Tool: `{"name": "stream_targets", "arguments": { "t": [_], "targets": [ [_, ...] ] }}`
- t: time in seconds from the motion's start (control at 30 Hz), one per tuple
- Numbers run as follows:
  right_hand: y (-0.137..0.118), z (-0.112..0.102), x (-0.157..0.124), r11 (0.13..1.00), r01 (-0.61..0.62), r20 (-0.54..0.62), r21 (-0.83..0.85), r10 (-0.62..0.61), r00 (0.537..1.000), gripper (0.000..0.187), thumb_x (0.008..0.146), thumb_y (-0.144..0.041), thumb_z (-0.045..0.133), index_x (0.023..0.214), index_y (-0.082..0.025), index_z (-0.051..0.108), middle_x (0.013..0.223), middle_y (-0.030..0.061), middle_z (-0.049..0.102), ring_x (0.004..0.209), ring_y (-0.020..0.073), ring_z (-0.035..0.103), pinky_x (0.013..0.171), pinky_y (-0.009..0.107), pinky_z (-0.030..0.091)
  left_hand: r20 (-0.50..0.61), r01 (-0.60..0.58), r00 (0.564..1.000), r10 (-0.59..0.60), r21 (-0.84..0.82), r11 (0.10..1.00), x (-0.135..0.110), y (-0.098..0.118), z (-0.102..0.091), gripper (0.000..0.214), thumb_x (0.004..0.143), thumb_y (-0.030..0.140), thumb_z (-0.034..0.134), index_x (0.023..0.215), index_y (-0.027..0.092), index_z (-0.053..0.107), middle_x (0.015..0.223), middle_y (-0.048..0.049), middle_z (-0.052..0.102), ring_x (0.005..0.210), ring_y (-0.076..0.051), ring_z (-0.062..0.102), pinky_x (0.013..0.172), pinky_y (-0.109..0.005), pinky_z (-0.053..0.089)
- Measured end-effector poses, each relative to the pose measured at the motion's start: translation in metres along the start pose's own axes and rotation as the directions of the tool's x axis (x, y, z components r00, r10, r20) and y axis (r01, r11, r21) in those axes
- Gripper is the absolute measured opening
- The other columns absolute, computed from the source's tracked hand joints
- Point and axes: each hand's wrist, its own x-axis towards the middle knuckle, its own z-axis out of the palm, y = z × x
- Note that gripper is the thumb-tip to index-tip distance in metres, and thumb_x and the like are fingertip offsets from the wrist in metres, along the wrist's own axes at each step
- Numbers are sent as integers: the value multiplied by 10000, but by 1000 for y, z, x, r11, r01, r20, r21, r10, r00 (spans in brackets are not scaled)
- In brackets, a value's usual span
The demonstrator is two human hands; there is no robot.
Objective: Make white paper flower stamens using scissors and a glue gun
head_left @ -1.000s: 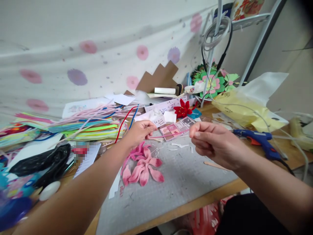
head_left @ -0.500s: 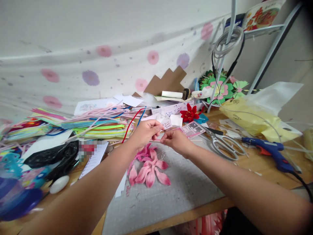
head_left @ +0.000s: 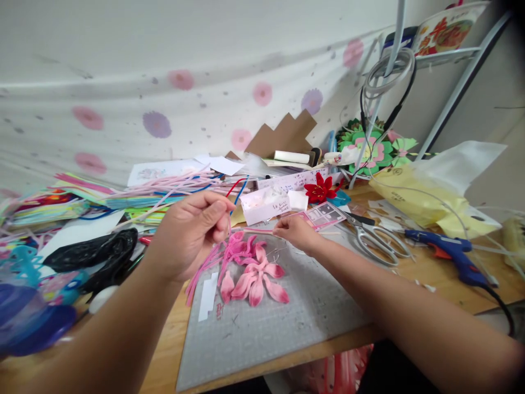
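Observation:
My left hand [head_left: 200, 232] is raised on the left, thumb and fingers pinched together; what they hold, if anything, is too small to make out. Low over the grey cutting mat [head_left: 262, 350], my right hand [head_left: 297, 232] has its fingertips pressed together. A thin pink strip [head_left: 259, 231] runs up to those fingertips, though whether they grip it is unclear. Between and below the hands lies a fuzzy pink flower [head_left: 258, 282] with darker petal tips. A loose pink petal [head_left: 227, 286] lies beside it, and bright pink looped pieces [head_left: 240, 249] lie just behind.
Silver scissors [head_left: 375, 243] and a blue glue gun [head_left: 451, 254] lie to the right. A red flower [head_left: 320, 189] and a white paper box [head_left: 266, 210] stand behind the hands. Bundles of coloured fuzzy stems [head_left: 164, 186] and a black plastic bag [head_left: 92, 254] crowd the left.
My left hand has moved left and towards me, away from my right hand, uncovering the white box. The right hand stays nearly in place. The view has shifted slightly.

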Motion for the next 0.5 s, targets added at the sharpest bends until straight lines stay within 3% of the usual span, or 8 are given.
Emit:
{"name": "stream_targets", "arguments": {
  "t": [0.07,0.17,0.33,0.4,0.5],
  "targets": [
    [-2,-1,1,1000,-1,10,9,1,1000,121,689,-257,605,639,-147,605,565,-16,539,516,106,439,477,224,303,0,45,999,-45,100,994,-1,-17,-3,62,793,238,602,800,184,630,530,53,517,432,-62,435,417,-169,314],
    [-7,-1,1,1000,-4,14,25,4,1000,129,689,-270,604,650,-149,615,539,-27,526,485,94,417,459,213,287,7,92,994,-105,419,903,4,-53,-1,338,747,260,634,1077,208,580,639,58,554,518,-95,487,493,-203,382],
    [-18,0,-5,999,8,5,44,-8,1000,133,703,-277,583,660,-154,605,527,-41,495,472,90,388,460,216,269,30,107,989,-144,526,844,22,-106,15,211,588,195,708,794,153,695,579,56,526,516,-114,477,500,-223,347],
    [-23,1,-7,998,20,-6,54,-19,1000,124,712,-261,571,656,-153,596,552,-36,507,502,94,407,487,216,290,41,101,989,-144,530,842,28,-118,22,85,609,214,685,670,156,677,543,56,522,517,-121,486,514,-230,346],
    [-29,-1,-10,996,35,-23,76,-34,999,102,717,-223,556,648,-152,582,580,-29,521,534,96,426,518,217,312,48,99,988,-145,518,849,35,-126,26,119,660,247,641,579,160,639,523,40,552,525,-135,512,538,-244,359]
  ]
}}
